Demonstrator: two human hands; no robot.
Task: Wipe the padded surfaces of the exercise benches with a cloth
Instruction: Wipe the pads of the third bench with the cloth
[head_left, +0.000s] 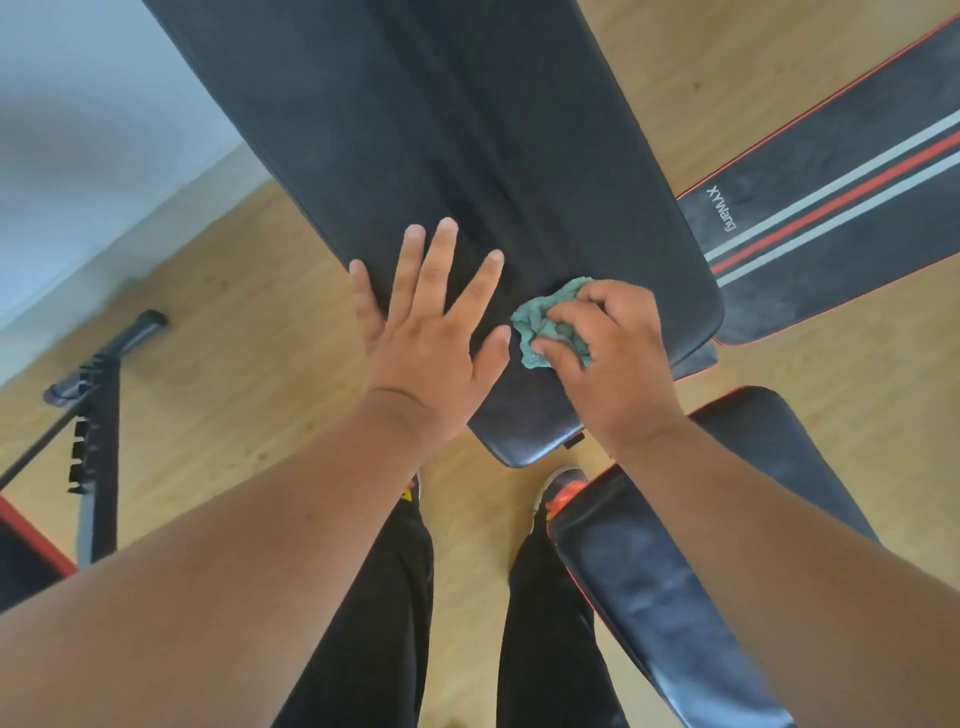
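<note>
The right hand (608, 358) pinched a bunched teal cloth (550, 327) on the centre-frame bench pad (415, 130); the left hand (431, 322) lay spread. Dusty striped pad (831, 218), right, seemingly remained.

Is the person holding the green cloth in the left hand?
No. The right hand grips the green cloth on the black bench pad, while the left hand lies flat and empty.

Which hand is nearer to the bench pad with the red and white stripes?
Right. The right hand, holding the green cloth, is on the black pad close to the striped pad. The left hand lies flat further away.
</note>
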